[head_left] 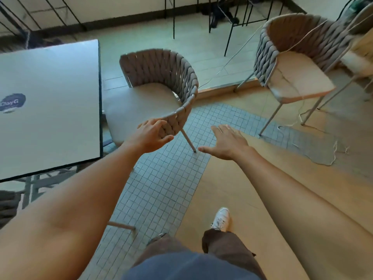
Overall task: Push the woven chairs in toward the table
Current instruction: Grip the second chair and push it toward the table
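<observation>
Soft daylight, seemingly slight blur

A white table (50,102) with a dark round logo is seen at the left. A woven chair (161,77) is set just beside the table's edge, its seat partly tucked under it. The near end of the chair's woven back is touched by the left hand (150,136), fingers curled loosely. The right hand (226,144) is held open and flat above the tiled floor (161,188), apart from the chair. A second woven chair (298,57) is placed well apart at the right. A white shoe (221,219) is seen below.
</observation>
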The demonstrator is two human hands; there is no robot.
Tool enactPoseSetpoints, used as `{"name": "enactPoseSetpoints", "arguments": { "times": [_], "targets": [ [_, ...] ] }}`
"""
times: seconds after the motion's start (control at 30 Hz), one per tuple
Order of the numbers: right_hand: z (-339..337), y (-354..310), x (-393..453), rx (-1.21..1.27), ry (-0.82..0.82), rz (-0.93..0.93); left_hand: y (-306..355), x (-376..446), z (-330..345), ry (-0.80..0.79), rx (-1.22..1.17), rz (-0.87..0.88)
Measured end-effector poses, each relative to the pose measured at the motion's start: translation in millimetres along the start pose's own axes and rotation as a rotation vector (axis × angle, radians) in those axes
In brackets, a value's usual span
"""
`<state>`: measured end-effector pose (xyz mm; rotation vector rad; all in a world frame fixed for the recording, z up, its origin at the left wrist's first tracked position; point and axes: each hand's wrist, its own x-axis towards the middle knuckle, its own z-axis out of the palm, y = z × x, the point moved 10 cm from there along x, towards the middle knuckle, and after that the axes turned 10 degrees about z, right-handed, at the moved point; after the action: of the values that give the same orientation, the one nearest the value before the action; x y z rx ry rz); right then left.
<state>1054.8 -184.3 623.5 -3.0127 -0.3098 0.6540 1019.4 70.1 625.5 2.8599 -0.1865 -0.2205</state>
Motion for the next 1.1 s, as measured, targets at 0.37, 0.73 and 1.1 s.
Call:
{"name": "enactPoseSetpoints", "arguments": {
  "times": [0.37, 0.73, 1.1],
  "targets": [
    [-28.3, 38.4, 82.3, -0.07, -0.029, -0.176, 42.2, 45.8, 8.4, 0.054, 0.01, -0.203],
    [-56.4, 10.3, 186.3, -0.143, -0.015, -0.27, 17.9, 132.7, 29.0, 0.011, -0.078, -0.276],
    [-93.9, -29.7, 279.7, -0.183, 0.01, -0.383, -17.5, 200.7, 19.6, -0.019, -0.134, -0.35]
  ]
}}
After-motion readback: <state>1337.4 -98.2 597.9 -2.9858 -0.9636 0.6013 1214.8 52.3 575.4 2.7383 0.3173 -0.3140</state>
